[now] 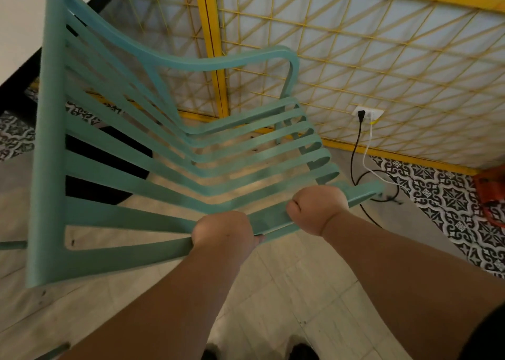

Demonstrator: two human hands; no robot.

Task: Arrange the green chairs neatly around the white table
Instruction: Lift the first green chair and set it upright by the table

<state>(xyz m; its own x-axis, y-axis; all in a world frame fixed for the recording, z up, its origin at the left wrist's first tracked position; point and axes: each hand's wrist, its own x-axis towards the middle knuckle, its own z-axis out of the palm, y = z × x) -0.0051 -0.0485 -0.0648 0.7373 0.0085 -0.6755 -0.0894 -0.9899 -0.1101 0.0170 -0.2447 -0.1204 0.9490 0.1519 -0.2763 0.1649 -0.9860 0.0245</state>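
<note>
Head view — slatted green chair [131, 146] tilted, both hands gripping.

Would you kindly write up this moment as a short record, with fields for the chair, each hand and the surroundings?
chair: green chair, slatted, tipped at an angle, legs mostly hidden
left hand: left hand grips the chair's nearest edge bar
right hand: right hand grips the same bar, further right
behind: yellow lattice screen
wall: socket with black cable and white cable plugged in
floor: pale tiles, patterned tiles on the right
</note>
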